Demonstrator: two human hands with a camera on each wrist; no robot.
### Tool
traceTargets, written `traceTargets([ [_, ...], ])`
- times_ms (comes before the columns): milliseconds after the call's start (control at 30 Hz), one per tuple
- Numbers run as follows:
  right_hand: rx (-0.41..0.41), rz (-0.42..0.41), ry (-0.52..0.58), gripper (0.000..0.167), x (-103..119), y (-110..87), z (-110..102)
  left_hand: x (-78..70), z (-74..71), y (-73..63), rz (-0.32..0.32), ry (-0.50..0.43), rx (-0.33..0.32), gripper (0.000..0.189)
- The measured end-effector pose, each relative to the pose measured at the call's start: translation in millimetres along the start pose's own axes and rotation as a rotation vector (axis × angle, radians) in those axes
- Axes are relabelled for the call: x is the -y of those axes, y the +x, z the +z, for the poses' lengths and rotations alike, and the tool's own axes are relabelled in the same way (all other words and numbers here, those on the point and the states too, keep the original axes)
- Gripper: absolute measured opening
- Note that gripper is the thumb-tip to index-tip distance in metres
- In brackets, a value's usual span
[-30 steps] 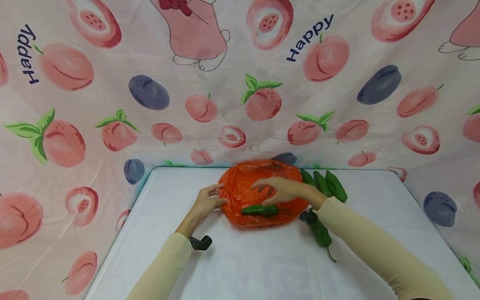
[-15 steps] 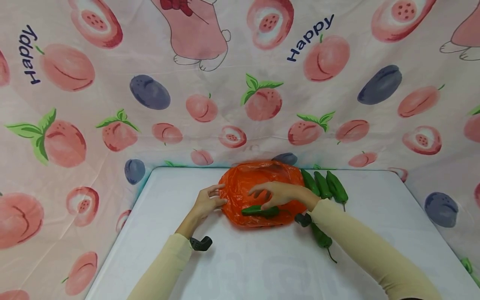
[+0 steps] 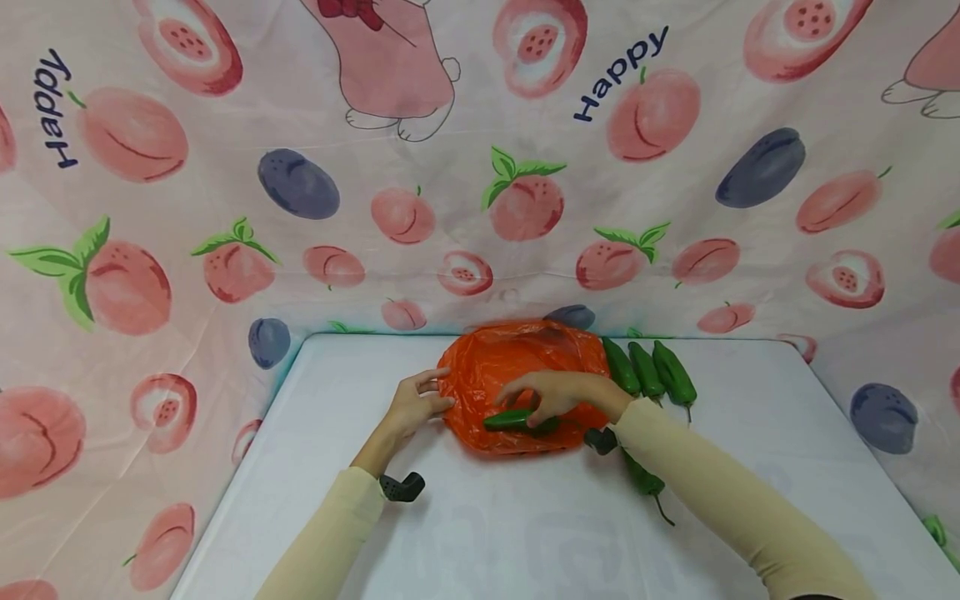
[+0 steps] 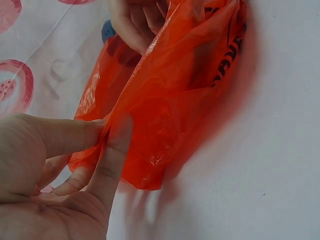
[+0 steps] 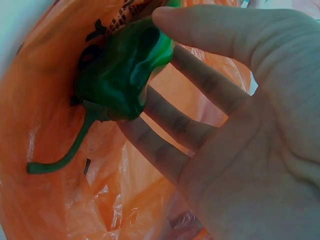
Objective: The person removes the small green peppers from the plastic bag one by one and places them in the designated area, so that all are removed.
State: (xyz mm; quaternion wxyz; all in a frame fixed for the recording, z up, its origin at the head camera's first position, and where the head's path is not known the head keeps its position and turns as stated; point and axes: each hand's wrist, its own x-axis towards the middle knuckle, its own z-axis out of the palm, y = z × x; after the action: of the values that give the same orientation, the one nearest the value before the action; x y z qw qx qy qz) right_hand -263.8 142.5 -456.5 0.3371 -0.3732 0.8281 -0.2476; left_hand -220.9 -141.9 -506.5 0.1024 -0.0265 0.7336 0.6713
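Observation:
An orange plastic bag (image 3: pixel 472 358) lies with its mouth spread near the back of the white table. My left hand (image 3: pixel 408 406) pinches the bag's left edge between thumb and fingers, as the left wrist view shows close up. A green pepper (image 3: pixel 504 419) lies at the front part of the bag's opening. My right hand (image 3: pixel 558 393) holds this pepper, thumb on one side and fingers on the other. In the right wrist view its curved stem (image 5: pixel 65 150) points away from the fingers, over the orange plastic.
Right of the bag, several more green peppers (image 3: pixel 673 373) lie in a row at the table's back. Another pepper (image 3: pixel 643 477) lies nearer the front, partly hidden by my right sleeve (image 3: pixel 697 475). A fruit-print cloth (image 3: pixel 450 167) hangs behind the table (image 3: pixel 480 533).
My right hand has come down from above the pepper, and its thumb and fingers have closed on it. My left hand and the bag stay where they were.

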Motion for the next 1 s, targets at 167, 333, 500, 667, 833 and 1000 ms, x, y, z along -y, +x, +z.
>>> traceTargets([
  [167, 0.008, -0.003, -0.028, 0.051, 0.9, 1.1, 0.8, -1.5, 1.0, -0.8, -0.005, -0.009, -0.005, 0.058],
  [333, 0.006, -0.010, -0.062, 0.052, 0.3, 2.4, 1.9, -2.3, 1.5, -0.6, -0.017, -0.012, -0.014, 0.058],
  [500, 0.002, 0.001, -0.074, 0.053, 1.5, 3.0, 3.1, -2.4, 1.5, -0.3, -0.020, -0.005, -0.017, 0.057],
  [667, 0.006, -0.013, -0.091, 0.054, 3.3, 3.9, 4.1, -2.8, 1.3, -0.5, -0.021, 0.000, -0.011, 0.057],
  [833, 0.009, -0.002, -0.080, 0.053, 4.9, 4.5, 4.5, -2.5, 0.8, -0.7, -0.016, 0.010, -0.009, 0.057],
  [1000, 0.008, 0.013, -0.085, 0.053, 3.8, 4.9, 5.3, -2.3, 0.6, -1.2, -0.014, -0.005, -0.008, 0.057],
])
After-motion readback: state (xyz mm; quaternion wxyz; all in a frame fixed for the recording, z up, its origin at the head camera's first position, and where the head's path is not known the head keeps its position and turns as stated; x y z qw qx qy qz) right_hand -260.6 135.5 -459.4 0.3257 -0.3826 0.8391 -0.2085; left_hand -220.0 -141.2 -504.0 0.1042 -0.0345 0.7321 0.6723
